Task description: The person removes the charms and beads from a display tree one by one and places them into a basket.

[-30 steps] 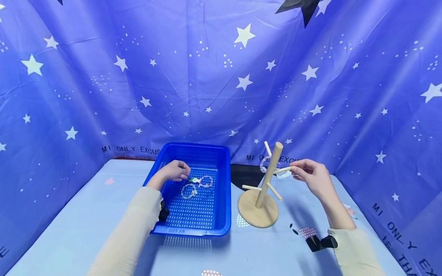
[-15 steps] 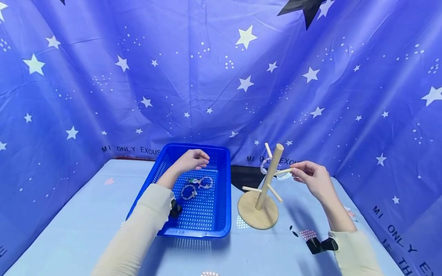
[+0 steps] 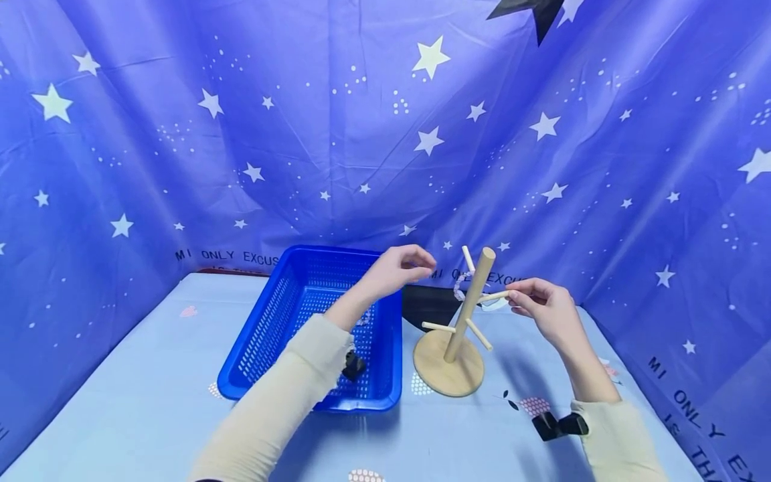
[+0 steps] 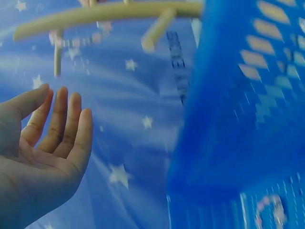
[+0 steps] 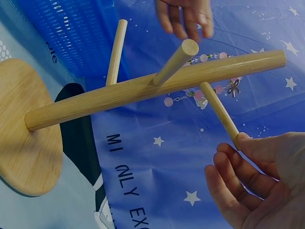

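Observation:
A wooden bracelet stand [image 3: 466, 314] with a round base and several pegs stands on the table. My right hand [image 3: 545, 311] pinches the tip of one peg [image 5: 220, 114] between thumb and fingers. A beaded bracelet [image 5: 219, 89] in pink and clear beads, with a small bow charm, hangs on a peg at the stand's far side. My left hand [image 3: 400, 268] is in the air left of the stand's top, its fingers [image 4: 71, 119] loosely bent with nothing visible between them. Inside the blue basket [image 3: 394, 361], another beaded bracelet [image 4: 270, 212] lies on the bottom, partly hidden by my left arm in the head view.
The basket stands directly left of the stand. A pale blue patterned cloth [image 3: 120, 381] covers the table, and a star-printed curtain [image 3: 337, 147] hangs close behind and at both sides. A black patch [image 3: 427, 308] lies behind the stand.
My left hand has risen out of the basket and moved right, towards the stand's top. The forearm now covers the bracelets in the basket. My right hand stays on the peg.

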Demonstrator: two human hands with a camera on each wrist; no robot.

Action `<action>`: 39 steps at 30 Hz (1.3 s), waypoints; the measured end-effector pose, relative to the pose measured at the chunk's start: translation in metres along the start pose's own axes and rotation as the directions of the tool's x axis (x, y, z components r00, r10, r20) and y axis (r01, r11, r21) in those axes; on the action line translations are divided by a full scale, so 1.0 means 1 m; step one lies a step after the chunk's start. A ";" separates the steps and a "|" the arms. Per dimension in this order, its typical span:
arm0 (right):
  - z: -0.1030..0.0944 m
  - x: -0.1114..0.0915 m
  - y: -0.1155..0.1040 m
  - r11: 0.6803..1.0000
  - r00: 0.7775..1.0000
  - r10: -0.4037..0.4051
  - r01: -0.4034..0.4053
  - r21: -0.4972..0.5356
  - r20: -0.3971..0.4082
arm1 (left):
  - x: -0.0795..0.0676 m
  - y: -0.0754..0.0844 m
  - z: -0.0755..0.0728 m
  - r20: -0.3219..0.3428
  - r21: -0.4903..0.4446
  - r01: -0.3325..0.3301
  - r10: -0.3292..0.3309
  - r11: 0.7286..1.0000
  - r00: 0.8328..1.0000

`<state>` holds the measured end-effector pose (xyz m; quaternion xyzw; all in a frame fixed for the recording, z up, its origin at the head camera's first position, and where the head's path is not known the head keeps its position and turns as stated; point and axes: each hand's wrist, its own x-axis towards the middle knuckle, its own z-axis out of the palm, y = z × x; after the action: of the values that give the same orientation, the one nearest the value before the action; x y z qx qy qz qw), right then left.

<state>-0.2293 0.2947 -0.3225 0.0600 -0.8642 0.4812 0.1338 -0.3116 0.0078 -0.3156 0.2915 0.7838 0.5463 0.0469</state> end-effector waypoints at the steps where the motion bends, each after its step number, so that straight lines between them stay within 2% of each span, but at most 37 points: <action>1: 0.000 0.000 0.000 1.000 1.000 0.003 -0.003 -0.001 0.001 | 0.002 0.004 0.005 0.006 0.005 -0.019 0.019 1.000 1.000; 5: 0.000 0.000 -0.003 1.000 1.000 0.015 -0.015 -0.016 0.001 | 0.007 0.013 0.023 0.020 0.020 -0.065 0.065 0.998 0.998; 11: 0.001 0.000 -0.002 0.999 1.000 0.020 -0.020 -0.028 -0.007 | 0.013 0.017 0.043 -0.002 0.007 -0.065 0.065 0.998 0.998; 18: 0.001 0.001 0.001 0.999 1.000 0.025 -0.026 -0.038 -0.010 | 0.018 0.018 0.049 -0.053 0.025 -0.080 0.081 0.997 0.995; 23: 0.001 0.000 0.002 0.999 1.000 0.018 -0.018 -0.028 -0.014 | 0.025 0.017 0.049 -0.127 0.014 -0.061 0.062 0.998 0.990; 30: 0.002 0.001 0.003 1.000 1.000 0.020 -0.020 0.000 -0.011 | 0.038 0.016 0.048 -0.255 -0.001 -0.039 0.038 0.999 0.966; 34: 0.003 0.001 0.004 1.000 1.000 0.022 -0.022 0.022 -0.008 | 0.044 0.017 0.046 -0.325 -0.041 -0.021 0.006 0.999 0.946; 39: 0.001 0.001 0.005 1.000 1.000 0.018 -0.018 0.026 -0.013 | 0.052 0.017 0.040 -0.391 -0.073 -0.032 0.000 0.997 0.920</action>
<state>-0.2311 0.2966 -0.3265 0.0509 -0.8576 0.4939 0.1344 -0.3313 0.0716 -0.3036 0.1809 0.7530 0.6242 -0.1036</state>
